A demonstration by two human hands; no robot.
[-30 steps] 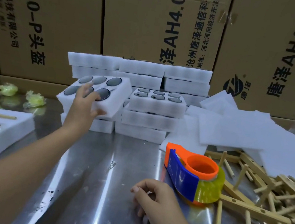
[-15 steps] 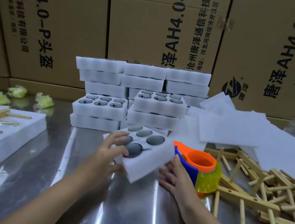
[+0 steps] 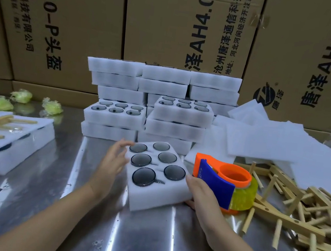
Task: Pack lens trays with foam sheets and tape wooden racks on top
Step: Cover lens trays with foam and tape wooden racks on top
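A white foam lens tray (image 3: 158,195) with several dark round lenses lies flat on the steel table in front of me. My left hand (image 3: 112,162) rests against its left edge with fingers spread, not gripping. On the tray's right edge, my right hand (image 3: 204,194) holds the foam, thumb on top and fingers below. Thin white foam sheets (image 3: 279,143) lie piled at the right. Wooden racks (image 3: 304,207) lie in a loose heap at the far right. An orange and blue tape dispenser (image 3: 224,182) with yellow tape stands just right of the tray.
Stacks of foam lens trays (image 3: 159,101) stand behind, some open on top. A packed tray with a wooden rack (image 3: 6,137) lies at the left. Yellow-green wads (image 3: 19,99) sit at the back left. Cardboard boxes (image 3: 184,33) wall off the back.
My left hand lifted a lens tray off the left stack and brought it down to the table in front of me. My right hand came up to its right edge.
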